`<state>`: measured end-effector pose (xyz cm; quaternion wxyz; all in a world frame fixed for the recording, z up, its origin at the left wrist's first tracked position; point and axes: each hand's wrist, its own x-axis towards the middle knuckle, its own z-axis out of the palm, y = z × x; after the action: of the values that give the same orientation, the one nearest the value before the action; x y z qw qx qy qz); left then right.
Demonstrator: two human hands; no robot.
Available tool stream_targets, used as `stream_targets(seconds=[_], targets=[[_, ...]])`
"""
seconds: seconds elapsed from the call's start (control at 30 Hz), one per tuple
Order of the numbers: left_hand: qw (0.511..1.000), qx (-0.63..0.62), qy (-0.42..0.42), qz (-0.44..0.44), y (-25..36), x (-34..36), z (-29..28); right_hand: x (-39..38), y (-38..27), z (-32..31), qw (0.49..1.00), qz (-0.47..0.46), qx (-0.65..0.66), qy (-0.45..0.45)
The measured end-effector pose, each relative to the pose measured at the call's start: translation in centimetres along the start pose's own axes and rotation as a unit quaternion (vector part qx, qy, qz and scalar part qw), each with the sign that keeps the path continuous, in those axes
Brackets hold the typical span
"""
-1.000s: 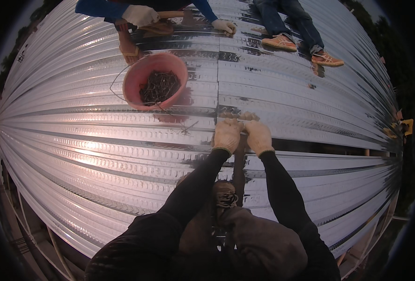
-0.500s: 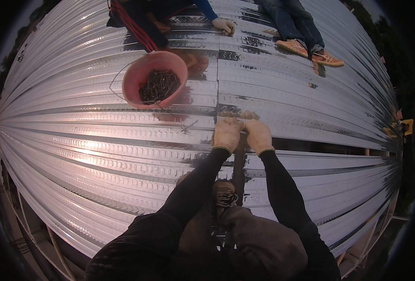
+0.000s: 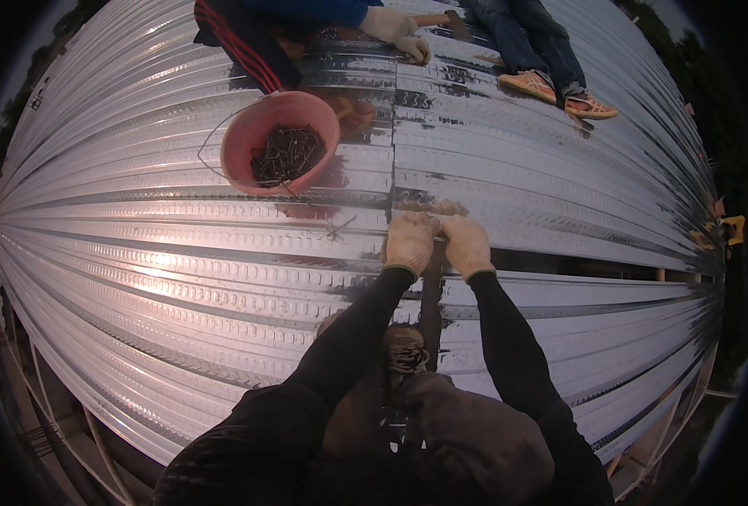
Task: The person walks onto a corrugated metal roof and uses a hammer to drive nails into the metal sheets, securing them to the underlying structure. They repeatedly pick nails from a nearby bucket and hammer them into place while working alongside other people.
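Note:
My left hand (image 3: 411, 243) and my right hand (image 3: 467, 244), both in pale knitted gloves, are side by side at the near end of a ribbed metal deck sheet (image 3: 551, 223). Their fingers are curled over its edge, closed on it; the fingertips are hidden. Just right of my right hand a dark gap (image 3: 576, 264) runs along this sheet's near edge. A seam between sheet ends passes beyond my left hand. My laced shoe (image 3: 406, 347) is planted below, between my forearms.
A red bucket (image 3: 330, 160) of nails or bolts stands ahead on the left. Beyond it, a co-worker's gloved hands (image 3: 391, 25) hold a wooden-handled hammer (image 3: 433, 19). Another person's orange shoes (image 3: 529, 83) are at far right. A yellow object (image 3: 733, 228) lies at the right edge.
The co-worker has leaned in; a second gloved hand with a hammer now shows beside the first. My hands keep the same place on the sheet edge.

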<state>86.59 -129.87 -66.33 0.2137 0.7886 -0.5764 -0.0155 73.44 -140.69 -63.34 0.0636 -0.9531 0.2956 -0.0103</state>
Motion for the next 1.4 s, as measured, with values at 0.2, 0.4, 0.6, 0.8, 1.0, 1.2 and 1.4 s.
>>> stream_targets(seconds=[0.2, 0.4, 0.6, 0.8, 1.0, 1.2, 1.4], targets=[[1.0, -0.001, -0.008, -0.001, 0.1, 0.1, 0.0, -0.1, -0.1, 0.0, 1.0, -0.003, 0.003, 0.002], [1.0, -0.02, -0.003, -0.015, 0.1, -0.2, 0.2, -0.3, 0.0, 0.0, 0.999, -0.003, 0.027, 0.016], [0.999, -0.01, -0.026, -0.02, 0.1, 0.2, -0.1, -0.3, -0.1, 0.0, 0.999, -0.014, 0.024, 0.038], [0.999, 0.005, -0.023, -0.025, 0.4, 0.1, -1.1, -0.1, -0.2, -0.6, 1.0, -0.005, 0.023, 0.009], [0.998, 0.04, -0.049, 0.013, 0.1, 0.5, -1.0, -0.1, -0.2, -0.5, 1.0, 0.008, 0.009, 0.008], [0.998, 0.048, -0.047, 0.019, 0.0, 0.7, -1.5, -0.2, -0.3, -1.3, 0.998, 0.013, 0.052, -0.015], [0.998, 0.04, -0.05, 0.025, 0.1, 0.7, -1.8, -0.5, -0.3, -1.2, 0.998, 0.021, 0.061, 0.002]])
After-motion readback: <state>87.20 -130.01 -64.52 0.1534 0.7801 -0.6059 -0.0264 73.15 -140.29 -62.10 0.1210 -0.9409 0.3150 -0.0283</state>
